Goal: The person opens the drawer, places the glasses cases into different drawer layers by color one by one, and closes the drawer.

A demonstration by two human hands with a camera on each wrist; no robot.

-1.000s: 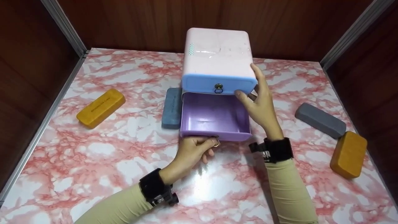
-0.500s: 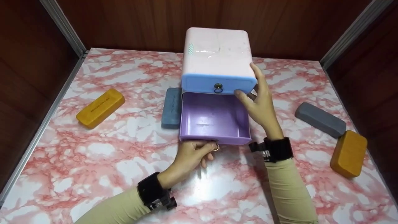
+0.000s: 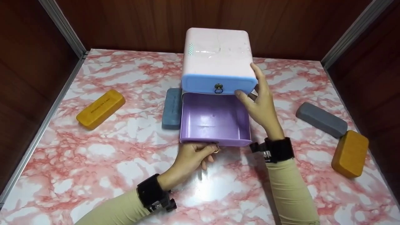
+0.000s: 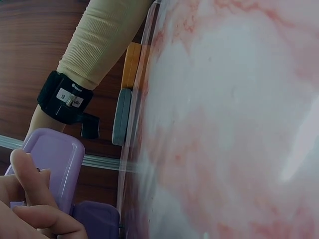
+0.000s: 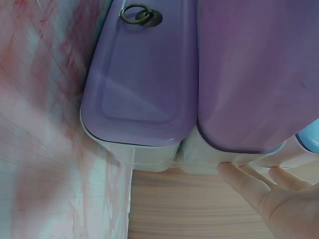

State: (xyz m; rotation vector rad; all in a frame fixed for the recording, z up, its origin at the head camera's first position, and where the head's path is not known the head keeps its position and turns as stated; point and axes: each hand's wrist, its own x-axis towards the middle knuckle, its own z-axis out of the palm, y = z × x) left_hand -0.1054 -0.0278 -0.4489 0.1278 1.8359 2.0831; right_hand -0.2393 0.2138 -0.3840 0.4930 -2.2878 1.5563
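Note:
A pink drawer cabinet point(image 3: 218, 53) stands mid-table, its blue top drawer point(image 3: 200, 84) closed. Below that, a purple drawer point(image 3: 215, 142) is pulled far out, and its visible inside holds nothing. My left hand point(image 3: 193, 156) pinches the ring pull point(image 3: 217, 149) at its front between thumb and finger. My right hand point(image 3: 264, 106) grips the cabinet's right front corner, thumb on the blue front and fingers along the side. In the right wrist view, a lower purple drawer point(image 5: 144, 84) with a brass ring point(image 5: 135, 15) is closed.
A blue-grey oblong case point(image 3: 171, 109) lies against the cabinet's left side. Farther left is a yellow oblong case point(image 3: 101, 109) with printed lettering. At right, a grey case point(image 3: 322, 119) touches another yellow case point(image 3: 350, 154). Dark wooden panels point(image 3: 218, 14) enclose the marbled table.
The purple drawer has come slightly farther out toward me, with my left hand drawing back on its ring. My right hand keeps its grip on the cabinet.

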